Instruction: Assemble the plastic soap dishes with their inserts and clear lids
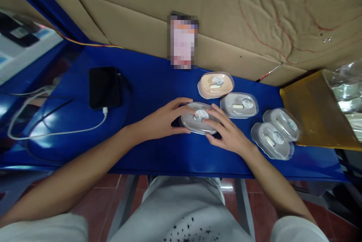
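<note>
A clear oval plastic pack [195, 125] with a round white label is on the blue table between my hands. My left hand [166, 119] grips its left end, thumb near the front rim and fingers over the top. My right hand [226, 128] holds the right end, with fingertips on the lid by the label. Just behind my right hand lies a similar pale grey pack [240, 110] with a small cream strip. A peach-coloured pack [216, 84] sits farther back. To the right, a grey pack [273, 145] touches another grey pack [287, 127].
A phone [183, 42] leans against the cardboard wall [135, 15] behind the table [158, 155]. At left, a black power bank [104, 87] has a white cable [70, 131] plugged in. A brown-taped box [308, 113] holding clear plastic stands at right.
</note>
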`<state>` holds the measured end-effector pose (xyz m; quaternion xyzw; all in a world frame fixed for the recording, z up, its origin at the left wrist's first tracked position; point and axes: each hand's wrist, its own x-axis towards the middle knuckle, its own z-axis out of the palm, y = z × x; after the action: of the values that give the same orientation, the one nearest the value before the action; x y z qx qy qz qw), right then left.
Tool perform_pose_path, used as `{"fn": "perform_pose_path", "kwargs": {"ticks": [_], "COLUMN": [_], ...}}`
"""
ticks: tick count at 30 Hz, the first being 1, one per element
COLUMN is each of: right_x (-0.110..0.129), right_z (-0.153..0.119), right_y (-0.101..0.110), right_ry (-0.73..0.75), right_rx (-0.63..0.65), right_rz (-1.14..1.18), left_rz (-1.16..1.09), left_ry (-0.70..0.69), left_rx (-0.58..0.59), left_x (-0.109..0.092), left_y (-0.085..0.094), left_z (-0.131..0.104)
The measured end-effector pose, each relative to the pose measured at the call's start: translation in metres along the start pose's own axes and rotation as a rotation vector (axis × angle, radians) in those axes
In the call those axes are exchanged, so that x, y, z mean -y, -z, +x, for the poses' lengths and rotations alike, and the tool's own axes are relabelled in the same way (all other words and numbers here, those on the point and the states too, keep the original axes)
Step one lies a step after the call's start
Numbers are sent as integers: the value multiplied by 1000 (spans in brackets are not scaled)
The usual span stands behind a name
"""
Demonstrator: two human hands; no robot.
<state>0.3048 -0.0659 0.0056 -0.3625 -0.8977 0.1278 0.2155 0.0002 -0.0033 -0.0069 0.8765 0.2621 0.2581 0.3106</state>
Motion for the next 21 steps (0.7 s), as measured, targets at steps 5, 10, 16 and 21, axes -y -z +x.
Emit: {"fn": "perform_pose_path", "kwargs": {"ticks": [5, 10, 16, 21], "right_x": [7, 6, -27, -38], "right_z": [0, -6, -32, -43], "right_y": [-6, 22, 57, 64], "right_ry": [-66, -108, -491, -468], "right_rx": [43, 15, -123, -30], "right_rz": [-96, -163, -314, -335], "left_rz": [3, 71, 204, 217], "left_ry": [26, 64, -3, -20], "left_rx": [15, 48, 40, 44], "left_x": [1, -4, -16, -31], "left_y": [0, 4, 1, -8], "left_z": [1, 1, 0, 5]}}
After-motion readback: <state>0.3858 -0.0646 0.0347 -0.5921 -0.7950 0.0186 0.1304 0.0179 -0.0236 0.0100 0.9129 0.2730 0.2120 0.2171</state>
